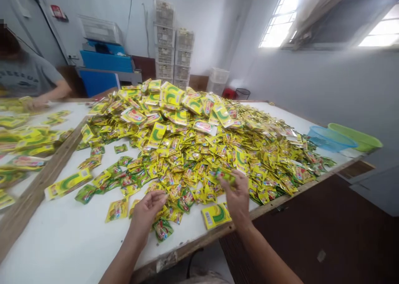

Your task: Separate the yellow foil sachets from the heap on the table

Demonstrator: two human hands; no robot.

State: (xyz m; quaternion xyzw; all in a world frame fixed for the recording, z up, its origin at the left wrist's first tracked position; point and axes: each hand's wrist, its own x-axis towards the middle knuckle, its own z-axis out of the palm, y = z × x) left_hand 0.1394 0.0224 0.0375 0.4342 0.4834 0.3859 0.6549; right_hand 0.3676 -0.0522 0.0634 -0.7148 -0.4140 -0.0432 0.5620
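Observation:
A large heap of small yellow and green candy packets (pixel 183 151) covers the white table, with larger yellow pouches (pixel 173 96) on top. My right hand (pixel 238 196) grips a green packet (pixel 229 178), blurred by motion, over the heap's front side. Curled with its fingertips together, my left hand (pixel 146 213) hovers by the heap's near edge; whatever it may hold is hidden. A green packet (pixel 163 230) lies just below that hand. Between the hands, near the table's edge, a yellow pouch (pixel 215 216) with a barcode lies flat.
A wooden strip (pixel 50 171) divides the table on the left. Beyond it, a person (pixel 31 74) handles more yellow packets. Blue (pixel 332 138) and green (pixel 355 137) plastic baskets sit at the right corner. Stacked white crates (pixel 164 38) stand along the back wall.

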